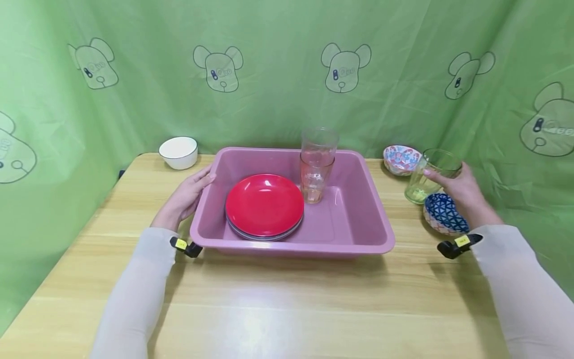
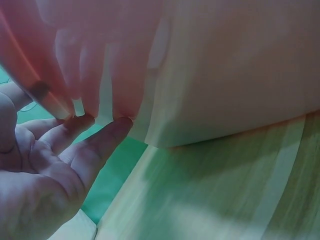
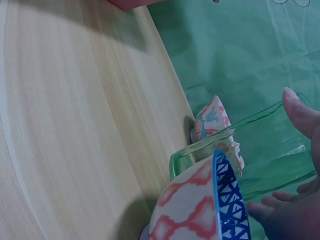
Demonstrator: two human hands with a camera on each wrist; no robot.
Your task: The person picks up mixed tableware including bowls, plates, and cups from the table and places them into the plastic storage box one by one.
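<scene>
My left hand (image 1: 190,194) holds the left rim of a pink plastic tub (image 1: 367,199). In the left wrist view, its fingertips (image 2: 122,125) touch the tub's outer wall. My right hand (image 1: 468,194) grips a clear green drinking glass (image 1: 417,187), thumb on one side and fingers on the other. That glass leans a little, between a bowl with a blue patterned inside (image 1: 444,212) and a smaller red-and-blue patterned bowl (image 1: 401,159). Inside the tub, a red plate (image 1: 264,204) tops a stack of plates, and stacked clear tumblers (image 1: 316,172) stand behind it to the right.
A white bowl (image 1: 179,153) with a dark rim stands at the table's back left. The wooden table (image 1: 269,309) runs toward me in front of the tub. A green curtain (image 1: 278,75) with bear-head prints hangs close behind and along both sides.
</scene>
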